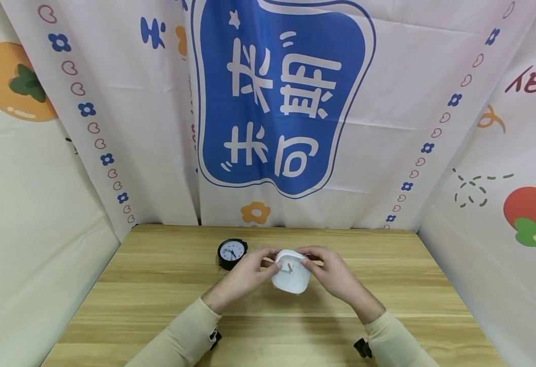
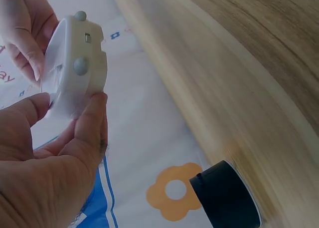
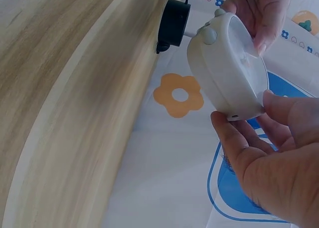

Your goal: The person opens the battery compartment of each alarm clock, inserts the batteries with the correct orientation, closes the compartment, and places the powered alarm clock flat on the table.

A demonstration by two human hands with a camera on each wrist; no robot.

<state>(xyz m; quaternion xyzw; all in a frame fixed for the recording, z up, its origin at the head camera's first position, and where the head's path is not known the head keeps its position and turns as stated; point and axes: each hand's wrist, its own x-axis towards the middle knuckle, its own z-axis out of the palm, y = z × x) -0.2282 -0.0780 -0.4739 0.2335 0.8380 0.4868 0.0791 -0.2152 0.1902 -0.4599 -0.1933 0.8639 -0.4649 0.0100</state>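
Observation:
A white clock [image 1: 291, 279] with a rounded square face is held up over the table between both hands. My left hand [image 1: 252, 269] grips its left side, thumb on the face edge and fingers behind. On the opposite side my right hand [image 1: 334, 272] pinches it in the same way. In the left wrist view the white clock [image 2: 82, 63] shows two grey round knobs or feet and a small slot on one side. The right wrist view shows the thick body of the white clock [image 3: 224, 68]. A round black clock [image 1: 232, 253] stands left of the hands, touched by neither.
The wooden table [image 1: 167, 290] reaches back to a printed cloth [image 1: 401, 127] hanging behind it. Cloth walls also stand at the left and right sides. Black wrist straps [image 1: 363, 348] are at the sleeves.

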